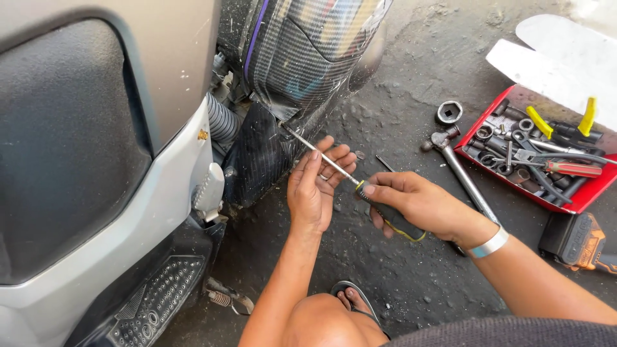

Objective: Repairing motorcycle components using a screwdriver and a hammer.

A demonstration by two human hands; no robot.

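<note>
Right hand (411, 202) is wrapped tight round the black and yellow handle of a long screwdriver (350, 177), tip poked up into the scooter's carbon-look side panel (302, 58). Left hand (315, 186) is mostly open, fingers just cradling the shaft to steady it. Over on the concrete floor (398, 115), near the right edge, sits a red tool tray (588, 196), with a ratchet wrench (459, 170) lying just beside it
</note>
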